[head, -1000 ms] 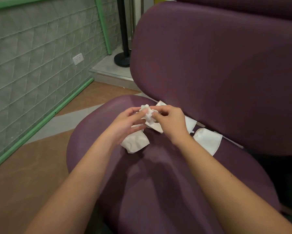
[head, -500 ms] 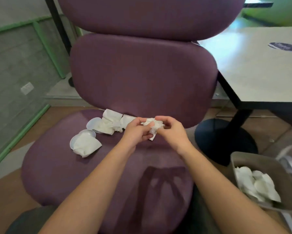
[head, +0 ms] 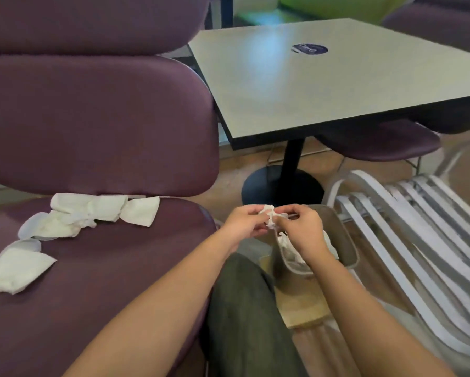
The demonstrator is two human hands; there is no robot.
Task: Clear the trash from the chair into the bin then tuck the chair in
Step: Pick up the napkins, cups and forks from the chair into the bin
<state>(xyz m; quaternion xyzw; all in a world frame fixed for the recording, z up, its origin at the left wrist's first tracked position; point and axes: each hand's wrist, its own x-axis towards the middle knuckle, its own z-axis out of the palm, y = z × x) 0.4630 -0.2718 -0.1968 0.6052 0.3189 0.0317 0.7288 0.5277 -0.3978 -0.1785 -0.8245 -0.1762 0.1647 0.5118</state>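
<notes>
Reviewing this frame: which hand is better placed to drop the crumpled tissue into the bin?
Right, probably. The right hand hangs directly over the bin, while the left hand sits nearer the chair. Both pinch the crumpled tissue, so the left could simply release its grip.

The scene is evenly, fairly softly lit. A pale bluish glare spreads across the table (head: 323, 85) top, pointing to light from the far side of the room. Shadows are faint and diffuse. The whole picture is slightly soft, with motion smear on the white slatted chair (head: 418, 254) at right. Wide-angle distortion bends the edges of the purple chair (head: 92, 126).
</notes>
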